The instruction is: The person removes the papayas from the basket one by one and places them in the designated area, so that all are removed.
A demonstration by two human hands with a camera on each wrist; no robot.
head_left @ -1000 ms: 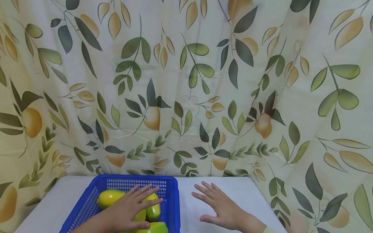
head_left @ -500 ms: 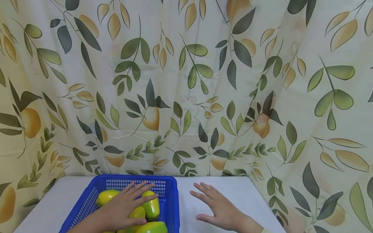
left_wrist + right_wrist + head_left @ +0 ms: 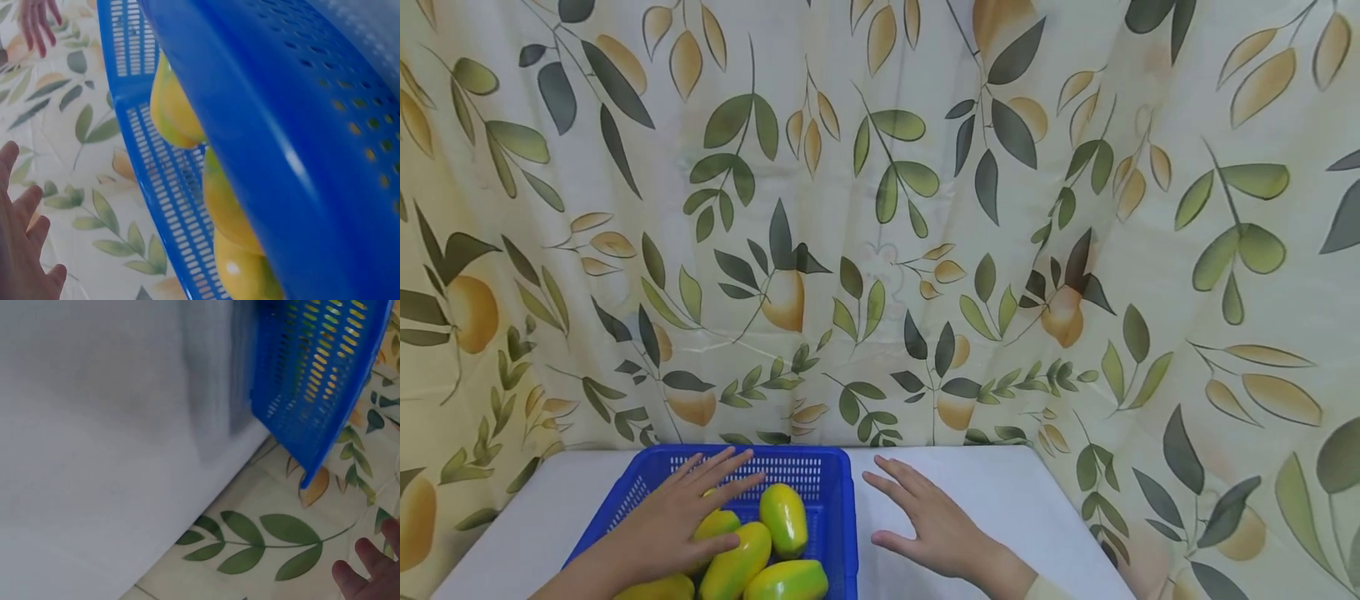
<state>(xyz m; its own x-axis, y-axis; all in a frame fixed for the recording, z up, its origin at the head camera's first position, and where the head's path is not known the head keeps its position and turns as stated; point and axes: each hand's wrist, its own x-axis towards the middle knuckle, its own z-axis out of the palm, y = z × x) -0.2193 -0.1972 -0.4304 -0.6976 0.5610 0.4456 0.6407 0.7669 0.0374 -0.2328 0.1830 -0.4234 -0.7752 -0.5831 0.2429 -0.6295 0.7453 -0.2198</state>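
Observation:
Several glossy yellow-green mangoes [image 3: 784,521] lie in a blue plastic basket [image 3: 805,455] in the head view. My left hand [image 3: 670,525] hovers over the basket's left part with fingers spread, hiding some of the fruit. To the right of the basket, my right hand [image 3: 932,521] is held above the table, its fingers extended and thumb apart. Neither hand holds anything. The left wrist view has the left hand's fingers [image 3: 37,234] beside the basket wall [image 3: 250,112]. In the right wrist view, fingertips [image 3: 369,565] appear at the lower right, away from the basket [image 3: 325,369].
A white-covered table [image 3: 977,492] bears the basket on its left half. Behind and at both sides hangs a cream curtain [image 3: 880,333] printed with leaves and fruit. The basket's perforated side stands up from the tabletop.
My left hand has shifted left, uncovering more of the mangoes. My right hand has drifted slightly left, nearer the basket. The head view has turned a little to the right.

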